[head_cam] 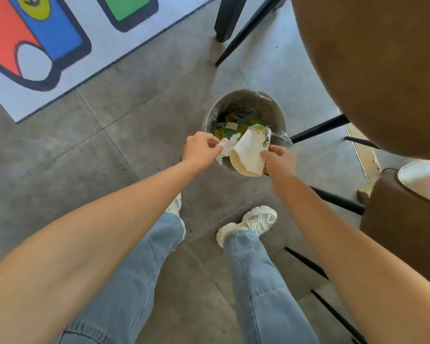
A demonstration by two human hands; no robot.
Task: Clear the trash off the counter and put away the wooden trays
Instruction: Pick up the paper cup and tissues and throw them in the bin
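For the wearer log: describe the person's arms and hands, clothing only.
Both forearms are bare to the frame edge: no sleeves, gloves, watch or bracelets in view. The left hand and right hand show no rings that I can make out. Lower down, light blue jeans and white chunky sneakers.

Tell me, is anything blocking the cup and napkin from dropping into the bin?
Nothing visible. The left hand holds the napkin and the right hand the paper cup right above the open bin.
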